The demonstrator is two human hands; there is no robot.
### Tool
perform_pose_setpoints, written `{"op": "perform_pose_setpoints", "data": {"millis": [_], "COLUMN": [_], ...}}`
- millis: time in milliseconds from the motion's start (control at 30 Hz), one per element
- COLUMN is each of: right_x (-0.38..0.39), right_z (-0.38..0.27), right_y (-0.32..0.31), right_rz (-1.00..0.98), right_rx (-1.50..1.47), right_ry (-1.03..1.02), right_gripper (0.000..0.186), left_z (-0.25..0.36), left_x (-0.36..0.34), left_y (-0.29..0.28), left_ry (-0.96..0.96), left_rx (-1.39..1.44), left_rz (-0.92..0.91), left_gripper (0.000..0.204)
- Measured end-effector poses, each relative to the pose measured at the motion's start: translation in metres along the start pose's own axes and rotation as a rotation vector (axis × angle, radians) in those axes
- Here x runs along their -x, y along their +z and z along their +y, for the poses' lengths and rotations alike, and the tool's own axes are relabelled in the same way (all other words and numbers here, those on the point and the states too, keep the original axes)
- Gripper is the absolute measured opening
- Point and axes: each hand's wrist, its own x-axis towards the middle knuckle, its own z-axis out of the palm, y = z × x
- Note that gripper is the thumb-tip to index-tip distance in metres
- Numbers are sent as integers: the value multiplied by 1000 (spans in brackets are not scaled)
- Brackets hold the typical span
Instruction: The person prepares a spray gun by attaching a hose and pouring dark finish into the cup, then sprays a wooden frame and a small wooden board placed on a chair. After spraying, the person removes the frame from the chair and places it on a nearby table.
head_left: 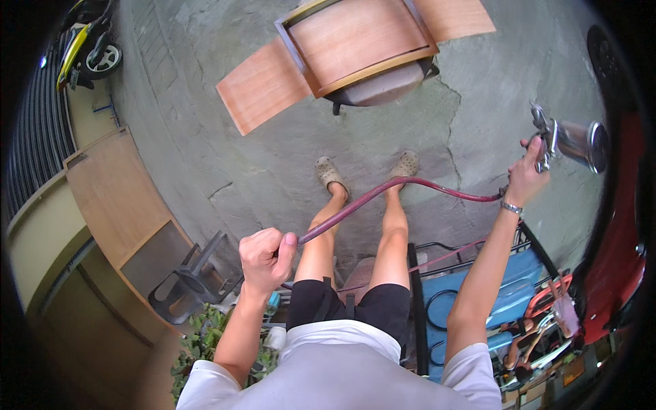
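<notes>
My left hand (268, 258) is closed around a dark red hose (365, 200), held out over my left thigh. The hose arcs across in front of my legs to the spray gun at the right. My right hand (527, 176) grips this metal spray gun (544, 137) by its handle, and a silver cup (584, 145) is attached to it, tilted to the right. Ahead of me a wooden frame with a light brown panel (359, 42) rests on a dark stand. Flat wooden boards (263, 85) stick out from both its sides.
A dark plastic chair (188, 283) and a plant (205, 348) are at the left. Beside them leans a large wooden panel (116, 191). A blue cushioned seat with a black frame (509, 290) is right of my legs. A red car (618, 232) stands far right; a yellow motorbike (85, 51) far left.
</notes>
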Motion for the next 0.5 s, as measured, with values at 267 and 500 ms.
{"op": "perform_pose_setpoints", "data": {"millis": [267,500], "right_x": [154,272], "right_z": [12,-43], "right_y": [77,68], "right_rz": [-240,-628], "right_rx": [-178,-247], "right_ry": [98,26], "right_gripper": [40,25], "left_z": [-92,-126], "left_x": [53,89], "left_y": [-63,-103], "left_ry": [-165,-266], "left_rx": [-80,-107], "left_rz": [111,208], "left_gripper": [42,42]}}
